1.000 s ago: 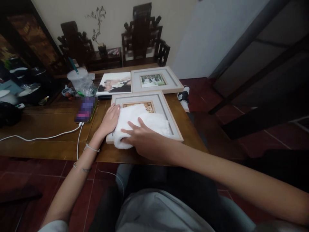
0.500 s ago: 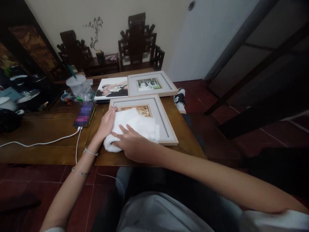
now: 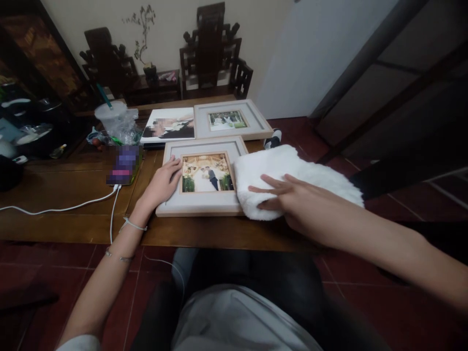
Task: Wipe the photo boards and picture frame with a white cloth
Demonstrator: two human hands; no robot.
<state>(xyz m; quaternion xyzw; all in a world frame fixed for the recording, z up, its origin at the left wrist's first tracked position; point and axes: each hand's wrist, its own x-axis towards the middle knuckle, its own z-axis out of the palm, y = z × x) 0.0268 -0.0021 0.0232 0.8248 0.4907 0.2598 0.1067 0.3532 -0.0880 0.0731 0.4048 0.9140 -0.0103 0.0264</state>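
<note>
Dark wooden table (image 3: 66,195), red tiled floor (image 3: 32,263). Left hand (image 3: 163,181) flat on picture frame (image 3: 204,207); right hand (image 3: 288,200), fingers spread, presses white towel (image 3: 292,168).

right hand (image 3: 292,202) on towel (image 3: 288,178), frame (image 3: 204,178)

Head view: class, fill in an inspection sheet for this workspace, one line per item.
Surface: wooden table, dark, bare at the near left.
Job's things: near framed photo lying flat; white towel over its right edge.
Clutter: phone, lidded cup in plastic bag, unframed print, second framed photo.
Grippers: left hand flat on the frame's left side; right hand pressing the towel.
Cables: white cable plugged into the phone.
Surroundings: carved dark chairs, red tiled floor.
</note>
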